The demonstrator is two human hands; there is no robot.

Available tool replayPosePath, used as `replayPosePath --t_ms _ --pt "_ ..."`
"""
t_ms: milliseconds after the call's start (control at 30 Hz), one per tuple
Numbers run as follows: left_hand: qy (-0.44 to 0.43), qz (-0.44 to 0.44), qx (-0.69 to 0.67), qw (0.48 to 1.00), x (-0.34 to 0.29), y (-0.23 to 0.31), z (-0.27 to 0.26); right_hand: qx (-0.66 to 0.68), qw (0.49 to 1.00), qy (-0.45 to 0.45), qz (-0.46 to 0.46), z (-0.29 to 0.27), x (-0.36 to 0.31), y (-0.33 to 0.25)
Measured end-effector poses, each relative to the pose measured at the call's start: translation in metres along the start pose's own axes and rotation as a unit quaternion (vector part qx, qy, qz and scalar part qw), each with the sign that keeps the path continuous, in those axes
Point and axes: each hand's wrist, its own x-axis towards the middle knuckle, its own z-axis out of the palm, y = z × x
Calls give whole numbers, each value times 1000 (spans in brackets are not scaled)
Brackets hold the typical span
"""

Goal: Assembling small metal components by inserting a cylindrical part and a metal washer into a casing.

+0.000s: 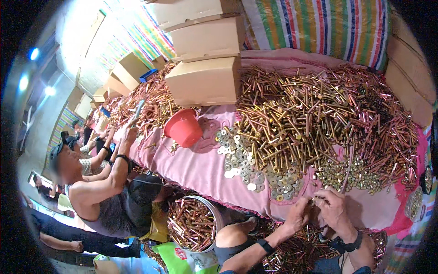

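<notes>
My left hand (298, 213) and my right hand (333, 209) meet over the near edge of the pink cloth (196, 171). The fingers of both are closed in a pinch around something small, mostly hidden by the fingertips. Just beyond my right hand lies a heap of small nuts (344, 176), with a slim, long brownish piece (349, 171) rising among them. Flat washers (244, 162) spread out ahead and to the left of my left hand. Behind these is a large pile of long golden bolts (292, 118).
A red plastic tub (183, 128) tilts on the cloth. Cardboard boxes (203, 82) are stacked behind it. A bucket of bolts (191, 223) stands below the table edge. At right sits a clear container (414, 204). A co-worker (102, 194) raises a hand over bolts at left.
</notes>
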Motion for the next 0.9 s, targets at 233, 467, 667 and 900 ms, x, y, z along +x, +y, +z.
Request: replayPosePath --t_ms 233,467,667,900 --pt "-26 -34 -34 998 -7 -11 5 30 987 -20 155 5 -4 7" --pt "8 24 4 1000 -7 -27 17 -13 1000 5 27 2 2 -6" --pt "-52 -202 -186 960 -24 -44 24 -64 995 16 75 16 -1 -7" --pt "-50 -170 -286 942 -3 -42 42 -76 990 115 -7 25 -16 77"
